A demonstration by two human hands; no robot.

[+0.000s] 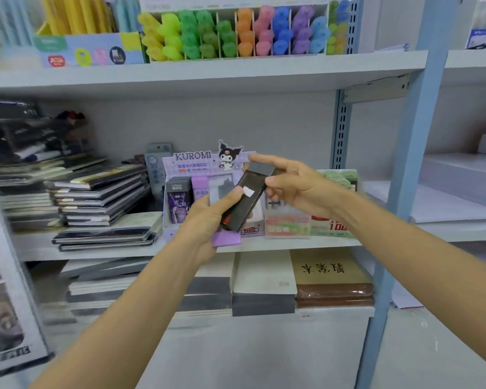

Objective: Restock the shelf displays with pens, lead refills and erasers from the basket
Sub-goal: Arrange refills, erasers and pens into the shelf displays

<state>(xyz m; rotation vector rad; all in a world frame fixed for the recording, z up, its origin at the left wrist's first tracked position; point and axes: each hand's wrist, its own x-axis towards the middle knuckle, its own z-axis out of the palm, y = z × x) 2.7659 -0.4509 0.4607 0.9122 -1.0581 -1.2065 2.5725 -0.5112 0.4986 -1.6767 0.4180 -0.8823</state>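
Note:
A black lead refill case [246,200] with a grey cap is held tilted in front of the middle shelf. My left hand [208,217] grips its lower end, with a purple refill case [226,238] held underneath in the same hand. My right hand [295,186] pinches the black case's upper end by the grey cap, index finger stretched out. Right behind stands the purple Kuromi display box [191,175] with several black and purple refill cases upright in it. The basket is out of view.
Green and pink refill display boxes [331,217] stand right of the Kuromi box. Stacked notebooks [98,197] fill the shelf's left side. Coloured highlighters [236,35] line the shelf above. Notebook packs [331,279] lie on the shelf below. A blue upright [404,164] bounds the right.

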